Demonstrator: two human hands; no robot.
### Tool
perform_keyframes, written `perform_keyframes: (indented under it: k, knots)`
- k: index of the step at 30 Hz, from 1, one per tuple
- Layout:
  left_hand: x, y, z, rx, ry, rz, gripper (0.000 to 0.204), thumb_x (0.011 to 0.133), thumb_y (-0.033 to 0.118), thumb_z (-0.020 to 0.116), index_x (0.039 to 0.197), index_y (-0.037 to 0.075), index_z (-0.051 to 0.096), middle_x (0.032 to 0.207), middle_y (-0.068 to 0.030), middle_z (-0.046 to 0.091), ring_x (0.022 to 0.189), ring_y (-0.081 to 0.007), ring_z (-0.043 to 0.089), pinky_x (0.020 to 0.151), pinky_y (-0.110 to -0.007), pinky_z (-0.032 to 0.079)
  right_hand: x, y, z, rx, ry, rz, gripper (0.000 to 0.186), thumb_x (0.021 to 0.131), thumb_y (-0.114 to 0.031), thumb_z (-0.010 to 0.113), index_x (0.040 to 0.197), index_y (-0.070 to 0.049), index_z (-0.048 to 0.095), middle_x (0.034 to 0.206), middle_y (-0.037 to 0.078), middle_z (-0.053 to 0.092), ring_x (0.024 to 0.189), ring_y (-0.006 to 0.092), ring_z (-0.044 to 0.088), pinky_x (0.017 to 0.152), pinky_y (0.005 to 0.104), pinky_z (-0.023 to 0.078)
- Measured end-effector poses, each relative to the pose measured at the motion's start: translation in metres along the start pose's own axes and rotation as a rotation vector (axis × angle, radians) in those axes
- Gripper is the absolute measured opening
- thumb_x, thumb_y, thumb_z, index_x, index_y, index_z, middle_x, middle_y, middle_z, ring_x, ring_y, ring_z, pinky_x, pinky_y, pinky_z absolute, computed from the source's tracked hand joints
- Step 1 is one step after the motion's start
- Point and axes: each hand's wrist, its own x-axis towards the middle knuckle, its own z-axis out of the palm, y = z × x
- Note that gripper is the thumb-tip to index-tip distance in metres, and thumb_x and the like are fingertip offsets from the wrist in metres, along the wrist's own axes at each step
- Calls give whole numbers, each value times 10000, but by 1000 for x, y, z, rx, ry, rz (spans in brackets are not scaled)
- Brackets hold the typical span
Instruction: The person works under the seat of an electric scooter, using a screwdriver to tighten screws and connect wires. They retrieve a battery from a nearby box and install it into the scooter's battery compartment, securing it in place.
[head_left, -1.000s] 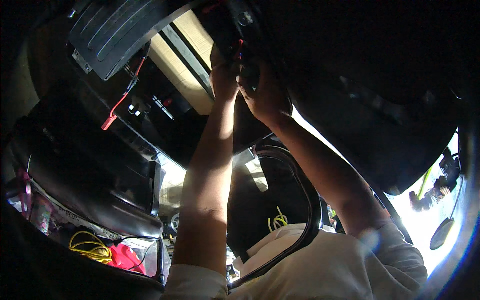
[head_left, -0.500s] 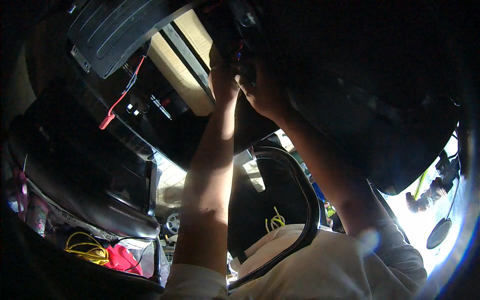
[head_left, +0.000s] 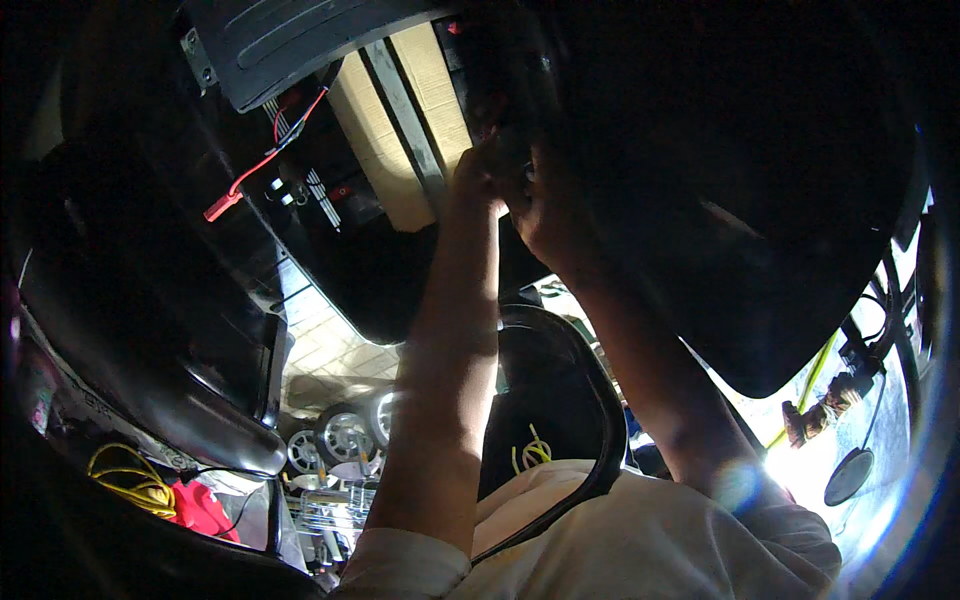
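Both my hands reach up and forward into a dark recess beside a strip of tan board [head_left: 375,140] with a grey metal bar [head_left: 405,120] running along it. Close together, almost touching, are my left hand [head_left: 480,178] and my right hand [head_left: 545,215]. Deep shadow covers their fingers, and whatever lies between them cannot be made out. Left of the board, a red and black cable with a red plug [head_left: 223,206] hangs from beneath a ribbed black panel [head_left: 300,45].
A large black shell [head_left: 740,240] fills the right side. A black padded part [head_left: 150,360] lies at left, above coiled yellow cable [head_left: 130,480] and a red item [head_left: 203,510]. Several wheels [head_left: 345,435] show below. A round mirror [head_left: 848,476] hangs at right.
The view has shifted, so the panel and board appear farther right and more wheels show below. My hands stay close together in the dark recess.
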Motion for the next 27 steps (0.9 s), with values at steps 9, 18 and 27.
perform_keyframes:
  k: [9, 18, 27]
  knots:
    - [33, -9, -25, -294, -207, -161, 215, 947, 223, 498, 1050, 62, 596, 1000, -82, 633, 904, -199, 620, 743, -307, 547, 22, -7, -15, -307, -179, -110, 299, 841, -95, 647, 1133, -83, 584, 1148, 173, 584, 986, 350, 607, 799, 385, 526]
    - [20, -7, -16, -288, -278, -122, 264, 928, 285, 564, 1107, 94, 598, 1058, -72, 647, 948, -233, 624, 853, -369, 523, 28, -17, -18, -321, -131, -369, 303, 884, -225, 622, 1101, -19, 575, 956, 221, 628, 854, 361, 636, 705, 388, 529]
    - [25, -9, -16, -224, -341, -40, 288, 944, 317, 537, 1107, 87, 599, 1025, -73, 656, 928, -213, 633, 811, -360, 545, 41, -24, -16, -194, -176, -275, 317, 837, -252, 672, 1013, 1, 599, 910, 214, 639, 817, 362, 642, 694, 401, 528]
